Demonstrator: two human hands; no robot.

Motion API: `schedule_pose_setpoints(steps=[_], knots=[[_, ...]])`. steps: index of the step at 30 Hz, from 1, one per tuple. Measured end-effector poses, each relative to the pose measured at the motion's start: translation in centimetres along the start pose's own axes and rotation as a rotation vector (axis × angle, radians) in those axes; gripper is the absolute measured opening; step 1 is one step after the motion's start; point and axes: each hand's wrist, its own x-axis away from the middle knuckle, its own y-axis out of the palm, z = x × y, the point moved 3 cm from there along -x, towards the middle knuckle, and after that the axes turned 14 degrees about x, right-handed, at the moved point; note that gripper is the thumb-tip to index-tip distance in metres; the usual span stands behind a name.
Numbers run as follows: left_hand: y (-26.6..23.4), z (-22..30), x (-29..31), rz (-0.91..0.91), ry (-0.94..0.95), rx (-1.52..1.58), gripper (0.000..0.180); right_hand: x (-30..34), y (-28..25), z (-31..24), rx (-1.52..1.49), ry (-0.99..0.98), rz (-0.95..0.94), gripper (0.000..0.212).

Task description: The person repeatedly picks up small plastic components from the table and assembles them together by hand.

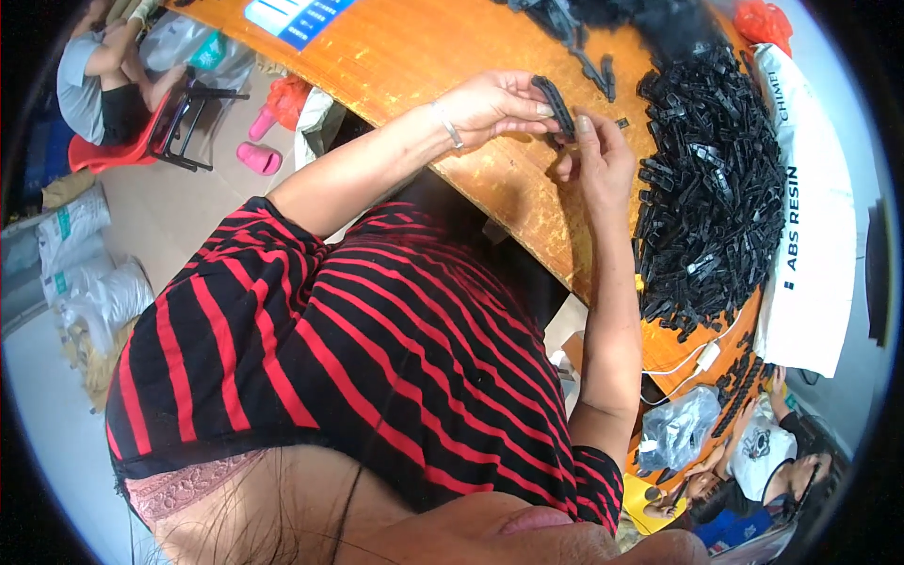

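Over the orange-brown table (pixel 508 188), a small, long black plastic part (pixel 554 105) is held between both hands. My left hand (pixel 492 105) pinches it with thumb and fingers from the left, and a bracelet circles that wrist. At its lower end, the thumb and fingers of my right hand (pixel 607 168) close on it. Its exact kind is too small to tell. Just right of my right hand rises a large pile of similar black plastic parts (pixel 711 198). More black pieces (pixel 607 77) lie beyond my hands.
A white sack (pixel 817 245) borders the pile on the right, below a red plastic bag (pixel 763 24). A white cable (pixel 708 356) and a transparent bag (pixel 678 428) lie lower right, near another person (pixel 763 461). A blue-and-white sheet (pixel 299 19) lies on the far left of the table.
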Motion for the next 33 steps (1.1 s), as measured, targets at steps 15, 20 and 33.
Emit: schedule_pose_setpoints(steps=[15, 20, 33], knots=[[-0.4, 0.7, -3.2, 0.037, 0.107, -0.967, 0.019, -0.2, 0.7, 2.6, 0.080, 0.164, 0.011, 0.017], [-0.7, 0.3, -3.2, 0.114, 0.263, -1.169, 0.020, -0.3, 0.7, 2.0, 0.193, 0.209, 0.018, 0.017], [1.0, 0.1, -2.9, 0.073, 0.308, -1.412, 0.020, -0.1, 0.5, 2.6, 0.750, -0.044, 0.215, 0.028]])
